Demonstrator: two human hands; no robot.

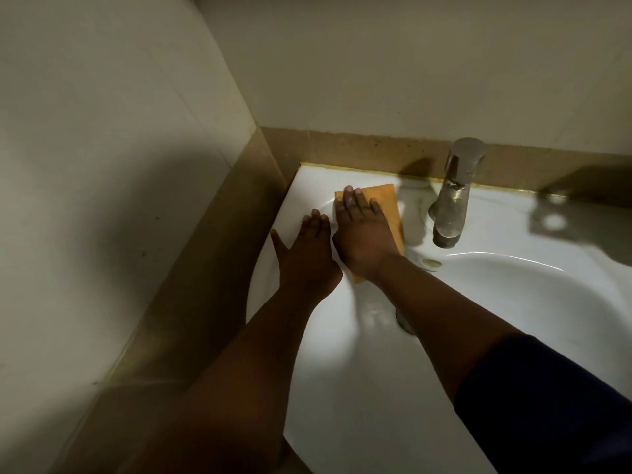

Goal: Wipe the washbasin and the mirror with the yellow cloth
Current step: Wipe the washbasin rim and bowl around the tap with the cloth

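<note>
The washbasin occupies the lower right of the view, set into a corner between tiled walls. Its flat back ledge carries a chrome tap; the drain is partly hidden behind the right forearm. No mirror is in view.

The yellow cloth lies flat on the basin's back left ledge, just left of the tap.

The right hand presses the cloth down with straight, spread fingers; nothing is gripped. The left hand rests flat and open on the bare ledge beside it, touching no cloth.

Judged step: wiping the left rear ledge. To do it well:
1. Keep the palm flat so the whole cloth bears on the ceramic.
2. Work into the corner and along the wall seam.
3. Pass around the tap base, where residue likely collects.
4. Overlap strokes down into the bowl.
5. Use the left hand only as a brace.
</note>
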